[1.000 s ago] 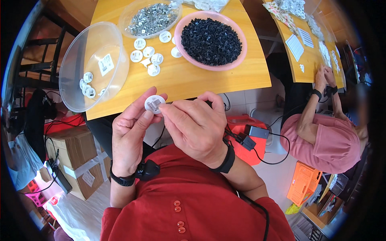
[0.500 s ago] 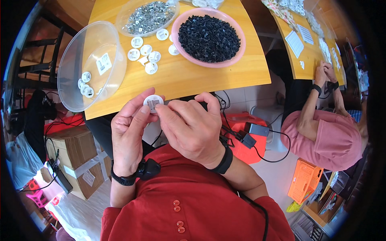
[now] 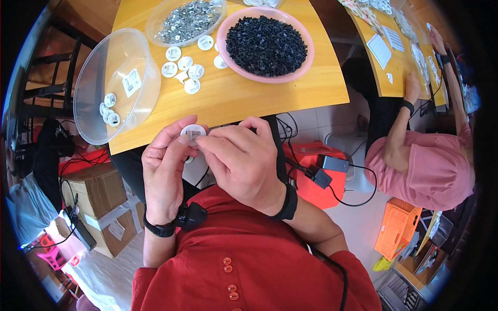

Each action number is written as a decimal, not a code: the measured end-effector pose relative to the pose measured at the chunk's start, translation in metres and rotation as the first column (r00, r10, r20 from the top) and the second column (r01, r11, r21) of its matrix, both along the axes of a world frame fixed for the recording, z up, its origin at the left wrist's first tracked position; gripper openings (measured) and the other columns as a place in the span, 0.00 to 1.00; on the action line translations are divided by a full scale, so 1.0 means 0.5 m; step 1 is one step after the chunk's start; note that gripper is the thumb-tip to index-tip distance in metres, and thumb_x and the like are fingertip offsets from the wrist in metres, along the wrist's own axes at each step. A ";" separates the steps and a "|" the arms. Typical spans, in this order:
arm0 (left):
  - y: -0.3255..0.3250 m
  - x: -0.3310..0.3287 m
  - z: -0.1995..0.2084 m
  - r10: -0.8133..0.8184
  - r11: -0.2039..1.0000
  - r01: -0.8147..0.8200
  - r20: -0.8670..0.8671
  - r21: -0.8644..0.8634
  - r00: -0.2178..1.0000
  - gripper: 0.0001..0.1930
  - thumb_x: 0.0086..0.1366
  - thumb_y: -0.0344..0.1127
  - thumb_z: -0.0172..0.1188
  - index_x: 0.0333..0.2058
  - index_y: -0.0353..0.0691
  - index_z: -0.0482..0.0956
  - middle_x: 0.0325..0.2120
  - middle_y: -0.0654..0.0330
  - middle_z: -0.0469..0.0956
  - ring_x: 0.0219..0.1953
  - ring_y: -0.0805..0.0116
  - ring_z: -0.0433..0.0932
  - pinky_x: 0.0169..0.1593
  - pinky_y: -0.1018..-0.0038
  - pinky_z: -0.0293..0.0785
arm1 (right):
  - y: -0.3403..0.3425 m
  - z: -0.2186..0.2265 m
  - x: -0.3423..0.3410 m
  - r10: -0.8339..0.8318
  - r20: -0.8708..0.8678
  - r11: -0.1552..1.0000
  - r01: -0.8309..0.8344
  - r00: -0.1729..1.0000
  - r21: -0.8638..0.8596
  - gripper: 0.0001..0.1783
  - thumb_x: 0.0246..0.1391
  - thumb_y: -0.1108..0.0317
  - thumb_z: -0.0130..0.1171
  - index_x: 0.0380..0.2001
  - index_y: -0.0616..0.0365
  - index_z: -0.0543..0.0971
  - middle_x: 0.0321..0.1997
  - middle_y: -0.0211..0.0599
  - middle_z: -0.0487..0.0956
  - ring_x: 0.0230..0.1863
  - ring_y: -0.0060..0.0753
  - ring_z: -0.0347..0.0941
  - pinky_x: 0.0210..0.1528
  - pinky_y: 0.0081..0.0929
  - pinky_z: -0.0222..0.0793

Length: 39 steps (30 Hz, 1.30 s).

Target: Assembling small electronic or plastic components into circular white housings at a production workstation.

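Observation:
Just off the table's front edge, my left hand (image 3: 168,160) pinches a round white plastic part (image 3: 193,132) with a recessed middle between thumb and fingers. My right hand (image 3: 241,163) meets it from the right, its thumb and forefinger pressed together at the part's lower right edge. Whatever sits between those right fingertips is too small or hidden to make out. Several similar white round parts (image 3: 196,71) lie on the table beyond my hands. A few more white parts (image 3: 113,119) rest inside a clear plastic tub (image 3: 148,98) at the left.
A pink bowl (image 3: 310,58) full of small black pieces stands on the wooden table (image 3: 270,106). Behind the loose parts is a clear bowl of small metal pieces (image 3: 189,22). A co-worker in pink (image 3: 415,166) sits at another table on the right. Black cables and an adapter (image 3: 333,164) rest on a red stool.
My hands and the white part shift slightly left, still together. The co-worker's hands have come apart, one now reaching farther across their table.

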<state>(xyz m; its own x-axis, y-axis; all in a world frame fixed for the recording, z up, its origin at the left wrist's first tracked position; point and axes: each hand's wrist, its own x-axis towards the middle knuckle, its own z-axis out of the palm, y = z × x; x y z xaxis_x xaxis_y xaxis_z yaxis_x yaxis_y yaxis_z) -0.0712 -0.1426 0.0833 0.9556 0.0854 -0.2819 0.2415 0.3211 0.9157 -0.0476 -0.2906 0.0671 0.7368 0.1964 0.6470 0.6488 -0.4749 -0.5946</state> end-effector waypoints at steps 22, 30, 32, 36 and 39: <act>-0.001 -0.007 0.003 0.079 0.997 -0.079 0.024 0.014 0.997 0.15 0.66 0.27 0.54 0.51 0.32 0.72 0.38 0.61 0.79 0.37 0.80 0.76 0.41 0.83 0.71 | 0.041 -0.005 0.016 0.513 -0.520 0.672 0.059 0.683 0.739 0.06 0.52 0.76 0.60 0.31 0.69 0.75 0.26 0.39 0.79 0.26 0.25 0.80 0.27 0.19 0.74; 0.001 -0.010 0.000 0.084 0.996 -0.083 0.025 -0.038 0.996 0.16 0.66 0.25 0.52 0.52 0.32 0.73 0.40 0.59 0.79 0.39 0.76 0.77 0.44 0.79 0.74 | 0.049 -0.005 0.011 0.552 -0.512 0.612 0.097 0.658 0.785 0.06 0.53 0.76 0.59 0.31 0.68 0.75 0.24 0.36 0.79 0.25 0.22 0.79 0.27 0.17 0.73; 0.003 -0.009 -0.001 0.090 0.995 -0.089 0.022 -0.050 0.996 0.16 0.66 0.25 0.52 0.52 0.32 0.73 0.40 0.59 0.79 0.39 0.76 0.77 0.44 0.79 0.74 | 0.054 -0.010 0.010 0.553 -0.516 0.614 0.098 0.654 0.783 0.05 0.53 0.76 0.59 0.31 0.68 0.75 0.24 0.36 0.79 0.25 0.21 0.79 0.27 0.17 0.73; 0.008 -0.008 -0.003 0.096 0.990 -0.095 0.001 -0.101 0.995 0.16 0.65 0.26 0.53 0.52 0.32 0.73 0.40 0.59 0.79 0.39 0.75 0.77 0.44 0.79 0.74 | 0.058 -0.009 0.010 0.550 -0.534 0.621 0.113 0.642 0.776 0.05 0.53 0.76 0.59 0.31 0.68 0.75 0.25 0.36 0.79 0.25 0.19 0.78 0.27 0.16 0.73; 0.010 -0.007 -0.003 0.106 0.983 -0.106 -0.009 -0.151 0.994 0.17 0.65 0.26 0.53 0.52 0.32 0.73 0.41 0.58 0.79 0.40 0.75 0.77 0.45 0.78 0.74 | 0.058 -0.001 0.010 0.566 -0.550 0.618 0.125 0.614 0.776 0.05 0.53 0.77 0.59 0.31 0.68 0.75 0.25 0.35 0.79 0.26 0.18 0.78 0.27 0.16 0.73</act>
